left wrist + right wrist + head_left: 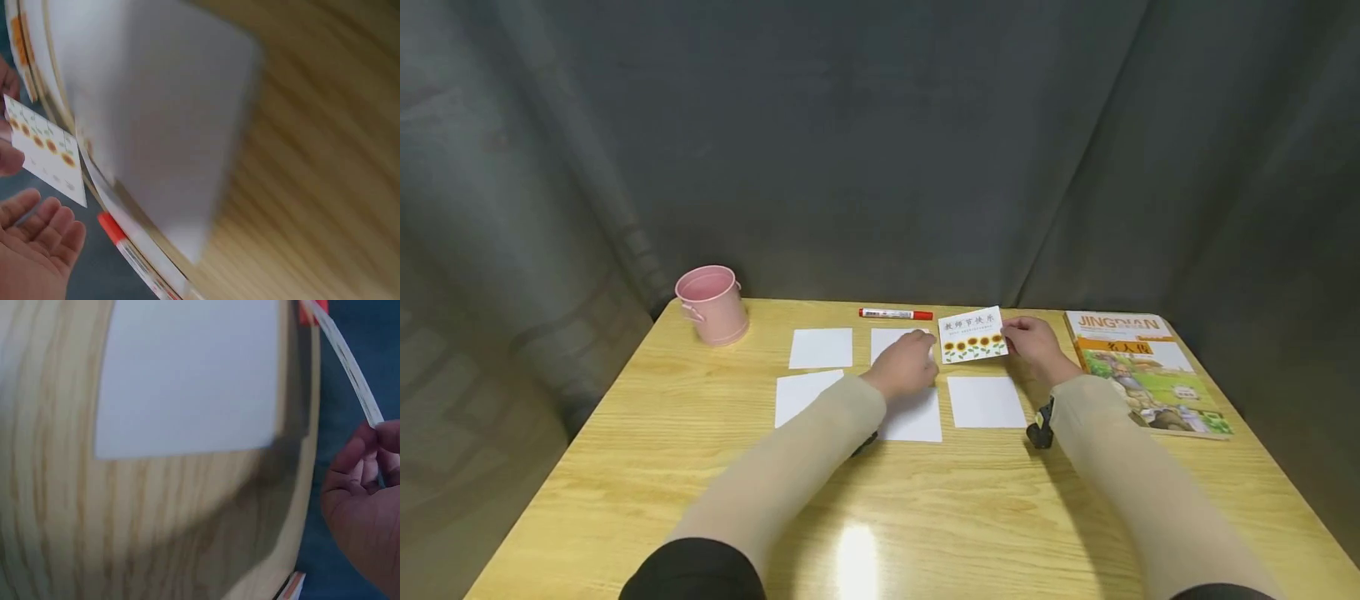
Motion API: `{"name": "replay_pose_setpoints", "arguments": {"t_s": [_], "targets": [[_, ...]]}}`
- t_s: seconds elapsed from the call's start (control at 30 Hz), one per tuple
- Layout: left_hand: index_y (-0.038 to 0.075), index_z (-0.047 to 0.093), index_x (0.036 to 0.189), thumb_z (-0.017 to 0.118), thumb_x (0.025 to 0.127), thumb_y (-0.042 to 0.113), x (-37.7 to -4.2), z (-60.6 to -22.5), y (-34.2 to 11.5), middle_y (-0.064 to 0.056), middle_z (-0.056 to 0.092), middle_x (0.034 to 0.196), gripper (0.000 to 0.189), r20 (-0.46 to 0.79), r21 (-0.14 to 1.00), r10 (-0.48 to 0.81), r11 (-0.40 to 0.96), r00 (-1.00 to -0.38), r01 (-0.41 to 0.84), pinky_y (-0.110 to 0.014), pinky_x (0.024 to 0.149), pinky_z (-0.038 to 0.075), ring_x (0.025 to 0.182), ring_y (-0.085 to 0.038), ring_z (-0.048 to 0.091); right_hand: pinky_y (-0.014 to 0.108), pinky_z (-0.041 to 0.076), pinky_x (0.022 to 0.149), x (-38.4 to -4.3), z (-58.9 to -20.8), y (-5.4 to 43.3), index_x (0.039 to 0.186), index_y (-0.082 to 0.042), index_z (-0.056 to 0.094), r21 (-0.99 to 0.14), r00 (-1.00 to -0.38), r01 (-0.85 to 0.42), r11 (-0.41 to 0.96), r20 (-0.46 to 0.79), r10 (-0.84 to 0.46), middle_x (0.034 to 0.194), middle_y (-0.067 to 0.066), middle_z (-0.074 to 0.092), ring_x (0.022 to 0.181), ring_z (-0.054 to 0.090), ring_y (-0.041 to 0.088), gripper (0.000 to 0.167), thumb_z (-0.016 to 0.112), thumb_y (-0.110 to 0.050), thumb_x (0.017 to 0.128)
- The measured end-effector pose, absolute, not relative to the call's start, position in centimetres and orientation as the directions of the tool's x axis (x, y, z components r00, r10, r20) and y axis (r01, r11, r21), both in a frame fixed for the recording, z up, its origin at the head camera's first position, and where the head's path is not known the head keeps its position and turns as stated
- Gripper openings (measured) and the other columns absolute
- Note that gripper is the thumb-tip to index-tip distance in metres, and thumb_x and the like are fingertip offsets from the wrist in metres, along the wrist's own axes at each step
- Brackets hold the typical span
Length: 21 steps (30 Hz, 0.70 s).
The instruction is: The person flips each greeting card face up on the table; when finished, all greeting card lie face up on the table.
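Observation:
My right hand (pixel 1032 343) pinches the right edge of a greeting card (pixel 973 333) printed with a row of sunflowers and Chinese characters. In the right wrist view the card (pixel 351 369) appears nearly edge-on between thumb and fingers. Just left of the card, my left hand (pixel 906 367) hovers above white paper cards. Its fingers (pixel 50 231) look loosely bent in the left wrist view, apart from the sunflower card (pixel 47 150). Below the held card, a blank white card (pixel 987 402) lies flat on the table; another white card (pixel 917 423) is partly covered by the left forearm.
More blank cards lie at the left, including one white card (pixel 820 347). A red-capped marker (pixel 895 314) lies along the back edge. At the back left stands a pink bucket (pixel 711 306); a book (pixel 1146 372) lies at the right. A dark curtain (pixel 880 150) hangs behind the wooden table (pixel 940 508).

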State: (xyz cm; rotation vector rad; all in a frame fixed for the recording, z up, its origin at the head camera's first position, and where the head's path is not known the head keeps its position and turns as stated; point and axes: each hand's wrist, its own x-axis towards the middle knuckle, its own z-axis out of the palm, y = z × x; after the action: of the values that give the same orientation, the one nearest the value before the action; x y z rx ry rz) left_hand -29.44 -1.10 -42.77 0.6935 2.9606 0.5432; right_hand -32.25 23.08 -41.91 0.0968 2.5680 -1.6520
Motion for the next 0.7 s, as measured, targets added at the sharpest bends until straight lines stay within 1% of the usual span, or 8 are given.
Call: {"name": "replay_pose_setpoints", "arguments": {"t_s": [0.07,0.13,0.2,0.33,0.43,0.57,0.7], "targets": [[-0.001,0.055,0.144,0.053,0.100,0.016,-29.4,-43.2,0.0,-0.014,0.060,0.141,0.047,0.024,0.274,0.498,0.831,-0.867,0.485,-0.034,0.111,0.043,0.131,-0.026,0.055,0.026,0.048,0.070,-32.5,-42.5,23.4,0.125,0.013,0.057,-0.884,-0.993,0.115,0.454,-0.119,0.019,0.098,0.009,0.060,0.078,0.052,0.012,0.030,0.048,-0.010,0.108],[0.000,0.058,0.142,0.052,0.101,0.017,-29.5,-43.5,1.1,-0.011,0.062,0.139,0.044,0.023,0.223,0.531,0.823,-0.847,0.522,-0.032,0.109,0.045,0.129,-0.023,0.058,0.026,0.047,0.069,-33.0,-43.0,23.5,0.123,0.012,0.058,-0.866,-0.990,0.135,0.481,-0.136,0.032,0.099,0.011,0.061,0.078,0.052,0.013,0.029,0.049,-0.010,0.107],[0.002,0.059,0.143,0.051,0.103,0.019,-29.5,-43.6,2.1,-0.010,0.062,0.140,0.043,-0.002,0.201,0.538,0.826,-0.843,0.527,-0.032,0.108,0.046,0.130,-0.022,0.058,0.026,0.047,0.068,-33.3,-43.4,23.6,0.123,0.012,0.059,-0.852,-0.987,0.153,0.501,-0.152,0.044,0.100,0.013,0.062,0.079,0.053,0.014,0.030,0.049,-0.010,0.106],[0.006,0.062,0.141,0.044,0.107,0.022,-29.3,-43.7,3.2,-0.006,0.060,0.144,0.042,-0.086,0.148,0.534,0.841,-0.841,0.520,-0.035,0.108,0.047,0.132,-0.021,0.056,0.028,0.047,0.068,-33.6,-44.1,23.2,0.123,0.010,0.061,-0.833,-0.982,0.189,0.519,-0.173,0.081,0.096,0.013,0.063,0.079,0.054,0.018,0.030,0.051,-0.011,0.104],[0.009,0.066,0.136,0.042,0.108,0.025,-29.0,-43.3,3.7,-0.004,0.059,0.145,0.040,-0.133,0.118,0.524,0.851,-0.841,0.511,-0.040,0.108,0.046,0.132,-0.020,0.056,0.030,0.046,0.069,-33.7,-44.3,23.0,0.119,0.008,0.063,-0.804,-0.981,0.195,0.561,-0.160,0.112,0.096,0.013,0.063,0.083,0.055,0.021,0.029,0.053,-0.012,0.102],[0.011,0.067,0.136,0.041,0.108,0.028,-28.8,-42.9,3.9,-0.003,0.055,0.150,0.042,-0.166,0.123,0.511,0.859,-0.844,0.496,-0.048,0.113,0.040,0.137,-0.019,0.051,0.034,0.047,0.074,-33.8,-44.5,23.1,0.116,0.008,0.066,-0.752,-0.981,0.192,0.631,-0.134,0.139,0.104,0.019,0.065,0.092,0.057,0.029,0.028,0.054,-0.013,0.100],[0.013,0.066,0.138,0.040,0.108,0.029,-28.9,-42.7,3.9,-0.002,0.053,0.152,0.043,-0.178,0.131,0.500,0.866,-0.848,0.483,-0.051,0.113,0.038,0.138,-0.019,0.050,0.037,0.049,0.080,-34.0,-44.7,23.1,0.120,0.007,0.066,-0.703,-0.980,0.198,0.683,-0.146,0.134,0.117,0.024,0.064,0.101,0.058,0.032,0.031,0.054,-0.014,0.102]]}}
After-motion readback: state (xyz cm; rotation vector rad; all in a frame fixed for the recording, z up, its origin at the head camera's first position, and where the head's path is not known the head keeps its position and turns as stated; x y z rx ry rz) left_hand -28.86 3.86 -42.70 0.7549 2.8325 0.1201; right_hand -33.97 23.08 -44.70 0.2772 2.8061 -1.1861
